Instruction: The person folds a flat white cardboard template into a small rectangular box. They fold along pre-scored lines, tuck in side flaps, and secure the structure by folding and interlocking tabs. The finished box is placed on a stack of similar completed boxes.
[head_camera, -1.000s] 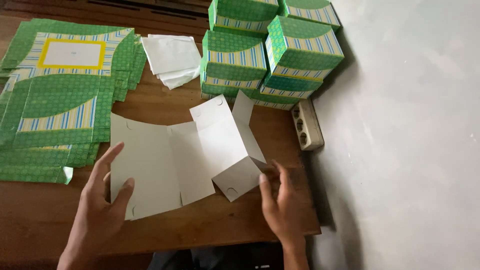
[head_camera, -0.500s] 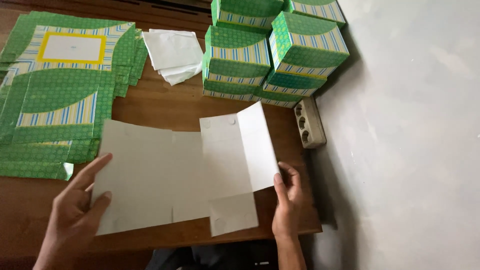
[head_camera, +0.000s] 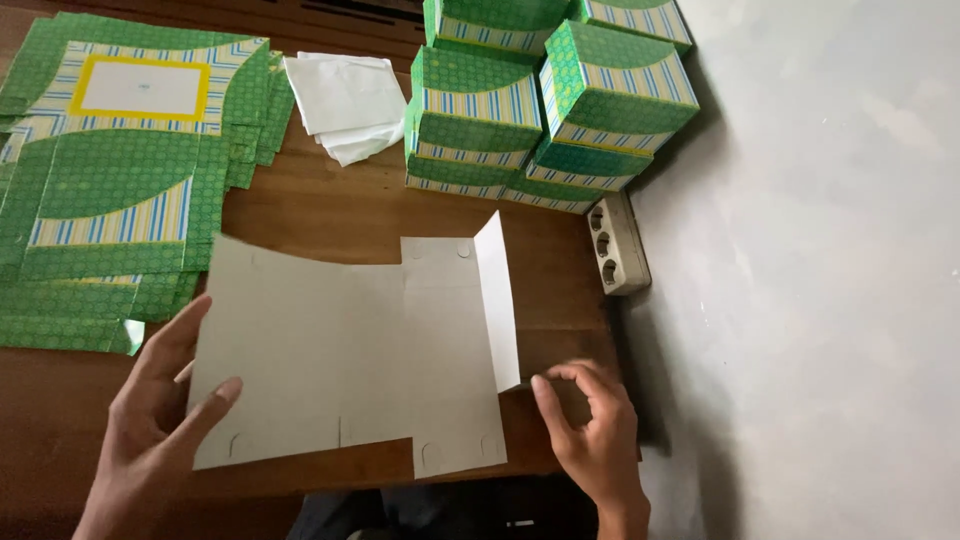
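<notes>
Cardboard sheet, plain side up, lies flat near the front edge of the wooden table, its right flap standing up along a fold. I see the left hand spread open with the thumb pressed on the sheet's left edge, the right hand loosely curled, fingertips at the flap's lower corner, gripping nothing. Flat green box blanks lie left, folded green boxes stacked behind, white paper between them, power strip at the table's right edge.
</notes>
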